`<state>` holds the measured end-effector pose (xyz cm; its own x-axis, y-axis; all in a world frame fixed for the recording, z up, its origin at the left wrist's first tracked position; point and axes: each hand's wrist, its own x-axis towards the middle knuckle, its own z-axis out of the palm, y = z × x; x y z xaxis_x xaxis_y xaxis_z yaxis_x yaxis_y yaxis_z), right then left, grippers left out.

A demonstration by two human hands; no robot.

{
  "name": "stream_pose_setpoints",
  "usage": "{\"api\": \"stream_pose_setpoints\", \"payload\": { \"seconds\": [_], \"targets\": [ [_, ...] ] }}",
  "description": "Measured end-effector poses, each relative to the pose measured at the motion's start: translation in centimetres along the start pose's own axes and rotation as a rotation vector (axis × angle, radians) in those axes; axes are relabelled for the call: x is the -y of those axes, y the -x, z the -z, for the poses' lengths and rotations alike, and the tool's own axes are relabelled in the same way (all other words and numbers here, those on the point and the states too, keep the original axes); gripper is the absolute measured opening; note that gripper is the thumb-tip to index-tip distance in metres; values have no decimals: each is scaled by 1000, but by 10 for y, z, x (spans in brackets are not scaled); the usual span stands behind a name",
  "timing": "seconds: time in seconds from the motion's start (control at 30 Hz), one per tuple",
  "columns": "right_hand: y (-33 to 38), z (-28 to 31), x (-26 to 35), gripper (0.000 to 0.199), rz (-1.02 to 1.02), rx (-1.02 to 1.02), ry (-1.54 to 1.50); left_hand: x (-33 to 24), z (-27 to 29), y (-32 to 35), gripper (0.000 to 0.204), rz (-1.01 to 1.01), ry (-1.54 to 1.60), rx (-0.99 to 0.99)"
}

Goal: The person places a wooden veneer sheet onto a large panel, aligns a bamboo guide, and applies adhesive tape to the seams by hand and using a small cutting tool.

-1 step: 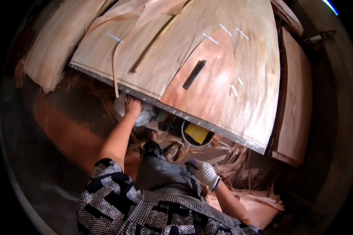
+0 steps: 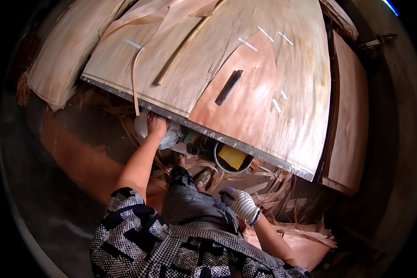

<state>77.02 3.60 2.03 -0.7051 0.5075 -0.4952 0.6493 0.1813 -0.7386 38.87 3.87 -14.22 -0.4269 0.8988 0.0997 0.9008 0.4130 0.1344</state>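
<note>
My bare left hand (image 2: pixel 157 124) reaches to the underside of the worktop's front edge, beside a translucent white plastic bag (image 2: pixel 169 139). The worktop edge hides its fingertips. My right hand (image 2: pixel 243 205) wears a striped glove with dark fingers and rests low near my right thigh. Its fingers are curled in, and whatever they may hold is hidden. Across the worktop lie pale wood veneer sheets (image 2: pixel 296 111). A pointed reddish veneer piece (image 2: pixel 250 109) lies on top, with a dark, narrow bar-shaped tool (image 2: pixel 229 87) on it. Short white tape strips (image 2: pixel 248 44) dot the veneer.
A thin wooden stick (image 2: pixel 178 58) and loose veneer strips (image 2: pixel 136 83) lie on the worktop. Below its edge stands a round bucket with a yellow piece (image 2: pixel 232 157) inside. Veneer scraps (image 2: pixel 287 204) litter the floor. More veneer stacks flank the left (image 2: pixel 65 60) and right (image 2: pixel 350 120).
</note>
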Motion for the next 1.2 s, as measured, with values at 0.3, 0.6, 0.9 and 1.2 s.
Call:
{"api": "stream_pose_setpoints", "payload": {
  "seconds": [0.3,0.6,0.9,1.2],
  "targets": [
    [-33,-36,-45,23,-312,81,-540,-138,120,130,16,428,1822,1110],
    [-86,81,63,26,118,136,-1021,-161,81,173,43,-658,266,1095],
    [4,-17,13,17,182,2,-307,-170,117,125,53,198,1858,1333],
    [-26,-62,-49,10,-294,-297,-932,-197,79,112,58,419,2121,910]
  ]
}}
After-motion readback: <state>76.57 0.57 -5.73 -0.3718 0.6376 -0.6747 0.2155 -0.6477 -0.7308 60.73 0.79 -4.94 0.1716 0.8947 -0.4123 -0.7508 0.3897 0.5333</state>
